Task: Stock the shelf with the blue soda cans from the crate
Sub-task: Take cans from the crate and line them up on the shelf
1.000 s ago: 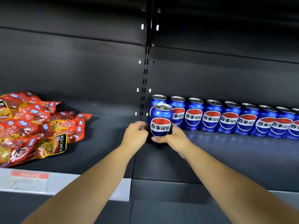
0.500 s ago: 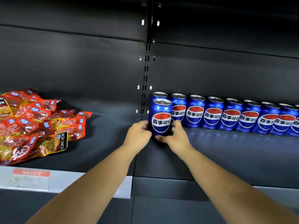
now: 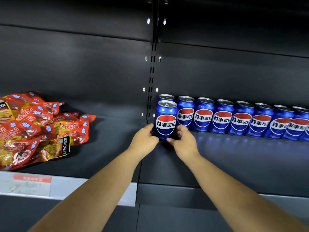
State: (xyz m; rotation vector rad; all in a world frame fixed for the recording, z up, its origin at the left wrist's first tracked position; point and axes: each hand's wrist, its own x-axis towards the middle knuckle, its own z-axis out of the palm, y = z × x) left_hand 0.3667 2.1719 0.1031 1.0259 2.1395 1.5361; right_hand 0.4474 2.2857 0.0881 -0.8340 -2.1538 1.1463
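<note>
A blue soda can (image 3: 165,120) with a red, white and blue logo stands upright on the dark shelf (image 3: 234,158), right in front of the leftmost can of a back row. My left hand (image 3: 144,139) grips its lower left side. My right hand (image 3: 183,141) grips its lower right side, fingers curled round the base. Behind it, a row of several blue cans (image 3: 240,119) runs along the back wall to the right edge of view. The crate is out of view.
A pile of red and orange snack packets (image 3: 36,128) lies on the left shelf section. A slotted upright (image 3: 151,84) divides the two sections. A price strip (image 3: 30,185) runs along the left shelf's front edge.
Both hands have slid the held can further back on the shelf, so it now stands close against the back row's first can.
</note>
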